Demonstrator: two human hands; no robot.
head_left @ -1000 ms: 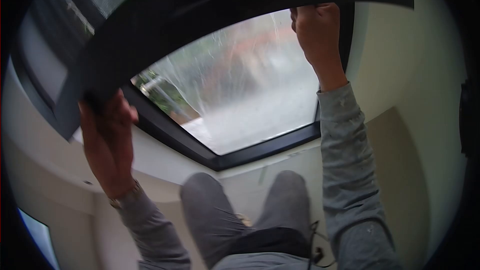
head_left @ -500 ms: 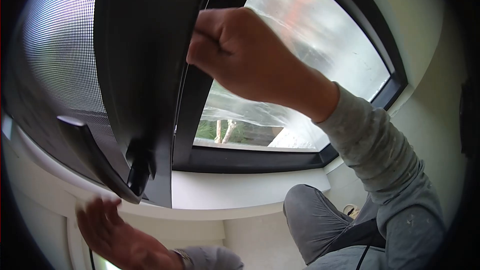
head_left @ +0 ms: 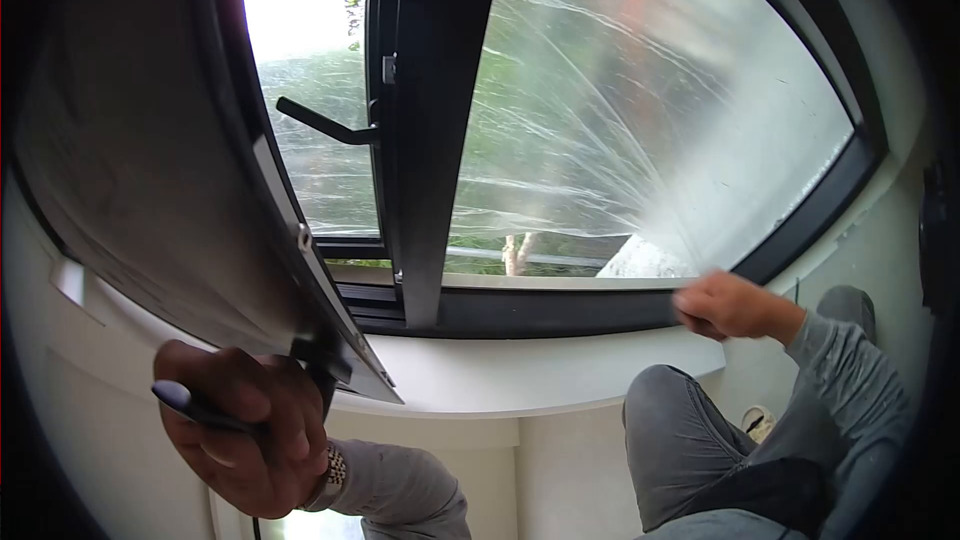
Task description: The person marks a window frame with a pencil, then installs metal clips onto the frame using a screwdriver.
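My left hand (head_left: 245, 430) is wrapped round the dark handle (head_left: 200, 410) of an inward-opened mesh screen sash (head_left: 160, 210); the handle's tip sticks out past the fingers. Closed in a slightly blurred fist, my right hand (head_left: 735, 305) is at the lower right of the dark window frame (head_left: 560, 310). What it holds, if anything, is hidden. Behind it, the fixed pane (head_left: 600, 130) shows creased, clear film-like streaks converging towards the hand. Left of the central upright stands a narrower glazed window (head_left: 310, 175) with its own black handle (head_left: 325, 122).
A white sill (head_left: 550, 370) runs beneath the frame, with a pale wall (head_left: 560, 475) below it. My bent knee (head_left: 680, 430) is close to the sill. The open sash's metal edge (head_left: 320, 260) juts into the room at left.
The screen sash has swung inward, uncovering the glazed window behind. My left hand has gone from open beside the handle to gripping it. My right fist has moved right and down, off the sash edge.
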